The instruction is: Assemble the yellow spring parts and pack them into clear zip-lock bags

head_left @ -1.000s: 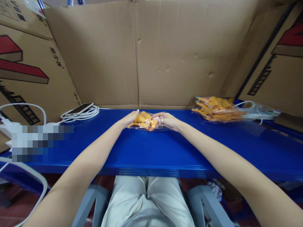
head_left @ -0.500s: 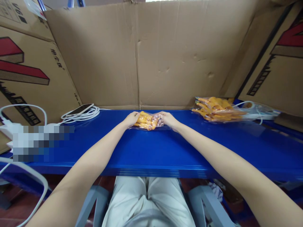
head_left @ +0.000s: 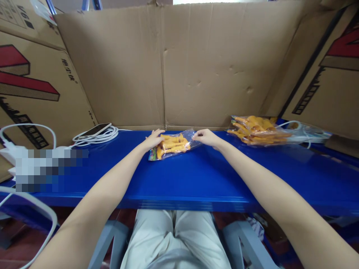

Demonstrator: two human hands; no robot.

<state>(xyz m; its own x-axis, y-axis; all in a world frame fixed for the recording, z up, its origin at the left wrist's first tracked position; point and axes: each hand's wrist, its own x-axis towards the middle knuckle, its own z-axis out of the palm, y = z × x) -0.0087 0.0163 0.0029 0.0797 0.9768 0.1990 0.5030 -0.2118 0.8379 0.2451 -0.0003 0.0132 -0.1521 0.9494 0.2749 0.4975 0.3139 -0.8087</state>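
Observation:
A clear plastic bag (head_left: 174,145) of orange-yellow, bone-shaped pieces lies on the blue tabletop in front of me. Its left end carries a coloured printed strip. My left hand (head_left: 153,140) rests at the bag's upper left, fingers stretched and apart, the tips touching the film. At the other end, the thumb and fingers of my right hand (head_left: 206,138) pinch the loose transparent film. What exactly the orange pieces are, I cannot make out.
More bags of orange pieces (head_left: 254,129) lie at the right, beside a white cable and a pale packet (head_left: 311,133). A phone (head_left: 97,130) sits on coiled white cable at the left. Cardboard (head_left: 196,67) walls the back; the blue table's (head_left: 185,183) front edge is near my lap.
The bag has been spread flatter and turned, so its printed left end now shows nearer me. My left hand's fingers have opened out; my right hand has moved slightly right.

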